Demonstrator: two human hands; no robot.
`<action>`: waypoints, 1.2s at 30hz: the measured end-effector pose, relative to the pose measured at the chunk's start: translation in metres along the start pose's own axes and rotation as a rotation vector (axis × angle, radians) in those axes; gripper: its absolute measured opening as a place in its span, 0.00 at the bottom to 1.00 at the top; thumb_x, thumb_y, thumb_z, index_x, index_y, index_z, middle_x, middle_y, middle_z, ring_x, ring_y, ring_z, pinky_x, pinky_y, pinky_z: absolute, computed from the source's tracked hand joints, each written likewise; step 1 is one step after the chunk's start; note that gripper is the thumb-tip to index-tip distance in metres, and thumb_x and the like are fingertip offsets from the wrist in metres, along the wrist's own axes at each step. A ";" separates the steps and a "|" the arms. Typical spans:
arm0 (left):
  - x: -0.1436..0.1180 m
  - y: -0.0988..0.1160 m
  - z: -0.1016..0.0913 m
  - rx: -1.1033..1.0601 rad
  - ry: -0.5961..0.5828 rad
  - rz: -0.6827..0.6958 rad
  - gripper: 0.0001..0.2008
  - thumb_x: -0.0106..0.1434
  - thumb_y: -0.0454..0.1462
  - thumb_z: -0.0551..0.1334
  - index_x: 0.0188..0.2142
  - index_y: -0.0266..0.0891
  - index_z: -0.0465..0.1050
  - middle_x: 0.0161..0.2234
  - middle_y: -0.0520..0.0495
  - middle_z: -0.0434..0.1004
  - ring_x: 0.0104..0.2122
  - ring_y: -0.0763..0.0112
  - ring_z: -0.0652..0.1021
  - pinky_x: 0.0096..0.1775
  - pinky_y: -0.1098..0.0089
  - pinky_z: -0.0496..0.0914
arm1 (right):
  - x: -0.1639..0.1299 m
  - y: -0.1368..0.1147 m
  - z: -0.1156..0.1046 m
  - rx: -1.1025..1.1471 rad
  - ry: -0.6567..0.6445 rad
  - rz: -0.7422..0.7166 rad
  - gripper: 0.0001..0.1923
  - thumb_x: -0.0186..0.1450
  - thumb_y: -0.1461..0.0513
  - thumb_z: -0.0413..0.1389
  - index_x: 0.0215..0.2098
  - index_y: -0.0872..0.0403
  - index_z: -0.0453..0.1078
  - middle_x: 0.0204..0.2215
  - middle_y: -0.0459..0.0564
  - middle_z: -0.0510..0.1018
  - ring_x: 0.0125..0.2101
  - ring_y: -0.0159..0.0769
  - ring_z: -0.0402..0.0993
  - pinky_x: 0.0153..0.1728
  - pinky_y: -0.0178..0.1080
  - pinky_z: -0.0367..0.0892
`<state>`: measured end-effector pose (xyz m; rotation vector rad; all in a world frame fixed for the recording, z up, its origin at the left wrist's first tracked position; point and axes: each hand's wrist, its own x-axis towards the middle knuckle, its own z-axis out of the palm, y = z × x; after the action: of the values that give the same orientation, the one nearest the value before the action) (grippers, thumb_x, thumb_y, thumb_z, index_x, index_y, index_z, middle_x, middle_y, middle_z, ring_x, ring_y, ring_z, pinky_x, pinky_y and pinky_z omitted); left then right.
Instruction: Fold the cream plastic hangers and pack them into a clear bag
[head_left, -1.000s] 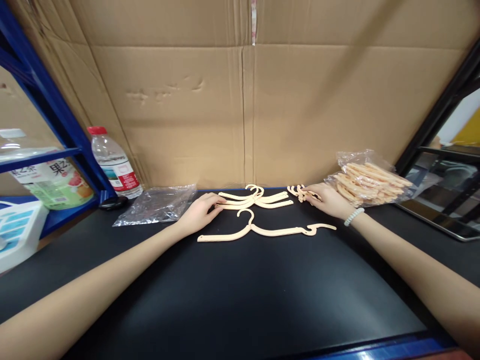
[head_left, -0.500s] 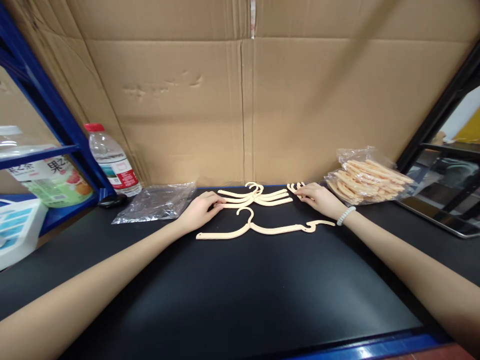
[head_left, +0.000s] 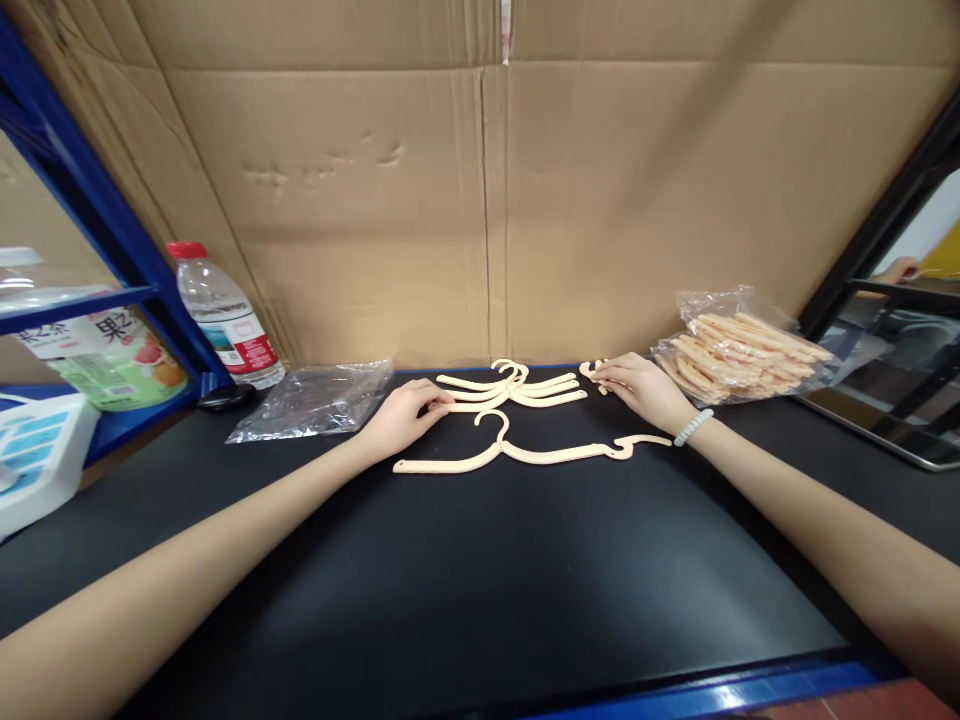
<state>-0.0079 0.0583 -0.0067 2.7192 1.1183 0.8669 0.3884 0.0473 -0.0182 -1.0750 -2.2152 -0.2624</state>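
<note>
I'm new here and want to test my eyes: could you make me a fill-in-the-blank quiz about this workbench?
1. The left hand rests on a pile of cream plastic ____.
2. The water bottle has a ____ cap.
3. The bracelet is on the ____ wrist.
4. The wall behind the table is made of ____.

Missing words: hangers; red; right; cardboard

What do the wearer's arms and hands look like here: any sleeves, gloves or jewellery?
Both forearms are bare, with no sleeves in view, and both hands are ungloved. The right hand has a white beaded bracelet at the wrist. The left hand shows no watch, band or ring.
</note>
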 end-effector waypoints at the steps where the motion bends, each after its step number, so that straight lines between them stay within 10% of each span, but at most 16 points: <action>1: 0.000 0.001 0.000 -0.003 -0.001 -0.002 0.09 0.64 0.39 0.56 0.34 0.40 0.74 0.34 0.47 0.75 0.34 0.65 0.74 0.38 0.66 0.68 | 0.001 -0.002 -0.001 0.005 0.028 0.006 0.12 0.68 0.62 0.49 0.41 0.50 0.75 0.40 0.53 0.78 0.43 0.47 0.71 0.46 0.51 0.67; 10: -0.004 0.007 -0.003 -0.026 0.034 -0.084 0.06 0.63 0.38 0.57 0.32 0.40 0.70 0.32 0.48 0.75 0.32 0.66 0.73 0.36 0.66 0.68 | 0.005 -0.026 -0.020 0.061 0.388 0.264 0.12 0.67 0.57 0.51 0.39 0.52 0.75 0.28 0.49 0.69 0.28 0.39 0.67 0.30 0.42 0.65; 17: -0.011 0.017 -0.005 -0.064 0.061 -0.161 0.03 0.62 0.37 0.59 0.31 0.41 0.69 0.29 0.49 0.75 0.33 0.64 0.74 0.36 0.65 0.68 | 0.008 -0.061 -0.040 0.663 0.409 0.541 0.12 0.64 0.53 0.57 0.40 0.52 0.73 0.16 0.40 0.67 0.18 0.30 0.63 0.22 0.34 0.61; 36: -0.020 0.028 -0.003 -0.257 0.251 -0.230 0.06 0.60 0.38 0.59 0.28 0.40 0.68 0.27 0.51 0.74 0.28 0.69 0.75 0.32 0.69 0.69 | 0.004 -0.081 -0.021 1.181 0.377 0.925 0.15 0.52 0.58 0.68 0.33 0.50 0.68 0.37 0.49 0.81 0.35 0.36 0.76 0.31 0.35 0.73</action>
<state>-0.0034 0.0246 -0.0062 2.2706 1.2337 1.2407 0.3354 -0.0118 0.0087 -1.0395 -0.9852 1.0180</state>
